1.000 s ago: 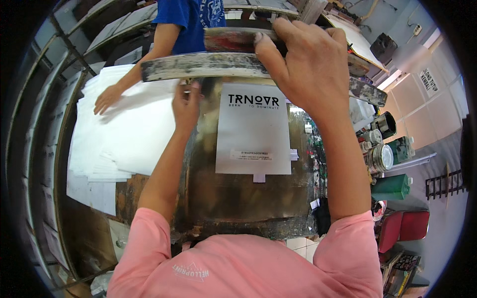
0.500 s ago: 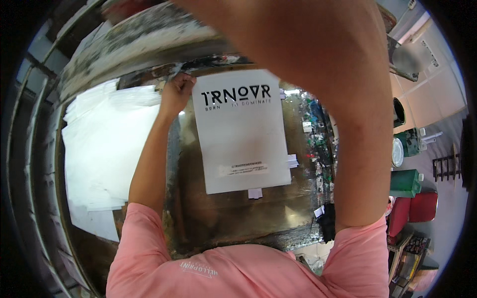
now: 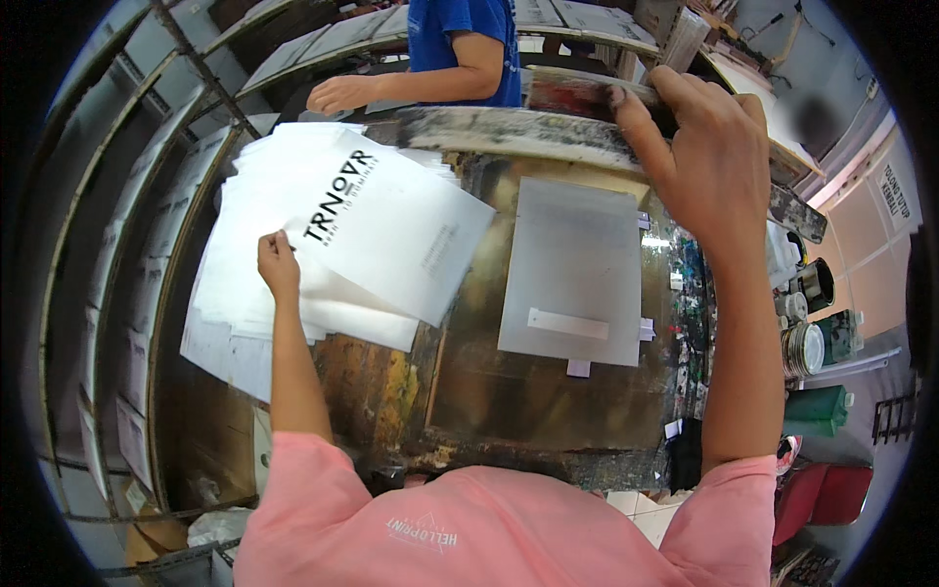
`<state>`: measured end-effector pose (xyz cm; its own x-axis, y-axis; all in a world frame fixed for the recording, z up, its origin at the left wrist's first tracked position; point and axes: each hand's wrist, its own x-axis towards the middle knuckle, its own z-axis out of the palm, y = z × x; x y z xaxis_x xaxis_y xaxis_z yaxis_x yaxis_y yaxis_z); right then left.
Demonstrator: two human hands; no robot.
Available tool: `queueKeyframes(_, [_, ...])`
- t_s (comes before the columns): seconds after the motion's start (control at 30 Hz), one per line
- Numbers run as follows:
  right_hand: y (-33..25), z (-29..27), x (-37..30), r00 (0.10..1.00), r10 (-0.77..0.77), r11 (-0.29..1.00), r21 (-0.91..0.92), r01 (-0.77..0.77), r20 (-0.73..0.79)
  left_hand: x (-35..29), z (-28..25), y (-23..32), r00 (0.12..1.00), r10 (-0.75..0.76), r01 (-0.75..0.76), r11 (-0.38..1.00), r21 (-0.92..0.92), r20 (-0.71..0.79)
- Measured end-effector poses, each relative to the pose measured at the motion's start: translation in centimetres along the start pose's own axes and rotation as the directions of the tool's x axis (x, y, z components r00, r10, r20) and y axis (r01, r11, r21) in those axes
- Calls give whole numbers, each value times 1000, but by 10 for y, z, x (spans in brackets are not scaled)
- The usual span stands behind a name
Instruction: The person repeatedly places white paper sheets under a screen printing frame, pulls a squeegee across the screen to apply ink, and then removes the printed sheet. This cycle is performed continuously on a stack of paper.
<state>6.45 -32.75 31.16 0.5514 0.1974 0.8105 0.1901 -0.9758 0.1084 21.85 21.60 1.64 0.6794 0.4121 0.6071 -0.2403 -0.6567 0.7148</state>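
Observation:
My left hand [image 3: 279, 259] pinches the near left edge of a white sheet with black print [image 3: 381, 210]. The sheet is tilted over a fanned stack of white paper [image 3: 245, 196] on the left. At the far side of the table, my right hand [image 3: 709, 157] curls over a paint-stained frame [image 3: 528, 132], thumb and fingers apart across its edge; part of that grip is hidden. On the brown table surface [image 3: 469, 391] lies a plain greyish sheet [image 3: 572, 264] with a pale strip across its lower part. Small pale tabs [image 3: 579, 369] sit along its edges.
A co-worker in a blue shirt [image 3: 465, 49] stands beyond the table, one hand [image 3: 337, 95] near the stack. Metal racks [image 3: 156, 245] line the left. Cans [image 3: 804, 347], a green jug [image 3: 817, 411] and a red chair [image 3: 836, 489] stand at the right.
The printed sheet has moved left with my left hand, off the greyish sheet and over the stack. My right hand has come into view on the frame. The co-worker now shows.

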Motion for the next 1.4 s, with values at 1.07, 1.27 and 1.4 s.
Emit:
queueKeyframes(1.07, [15,-12,7,991,19,997,71,-29,132,-333,127,332,38,563,-529,712,-462,825])
queueKeyframes(1.27, [-1,-25,27,975,66,992,95,-87,212,-340,128,330,99,603,-505,716,-482,791])
queueKeyframes(1.4, [4,-13,16,989,63,992,99,-76,133,-290,105,336,362,544,-359,831,-426,757])
